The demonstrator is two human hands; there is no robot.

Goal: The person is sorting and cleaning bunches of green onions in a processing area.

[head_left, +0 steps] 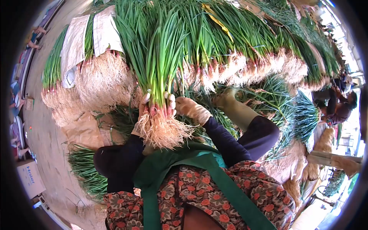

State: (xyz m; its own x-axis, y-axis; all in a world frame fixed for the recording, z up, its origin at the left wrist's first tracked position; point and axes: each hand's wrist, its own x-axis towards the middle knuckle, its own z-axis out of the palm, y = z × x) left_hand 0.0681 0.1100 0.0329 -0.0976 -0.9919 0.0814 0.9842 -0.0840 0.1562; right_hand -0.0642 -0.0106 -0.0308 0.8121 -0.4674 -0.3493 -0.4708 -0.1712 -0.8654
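A bundle of green onions (160, 76) stands in front of me, leaves up, with reddish bulbs and a pale mass of roots hanging towards my lap. My left hand (142, 111), in a light glove, is closed around its lower stems; whitish fingertips show on both sides of the stalks. Close by on the right is my right hand (188, 108), gloved, the back of the hand turned up and the fingers curled towards the bundle. Whatever those fingers hold, if anything, is hidden.
A long row of green onion bundles (264, 42) lies ahead, roots towards me. Pale sheets (107, 30) cover bundles at left. Loose green onions (268, 96) lie around my legs, with more bundles (90, 170) at lower left. A co-worker (341, 107) sits far right; a Haier box (31, 178) stands far left.
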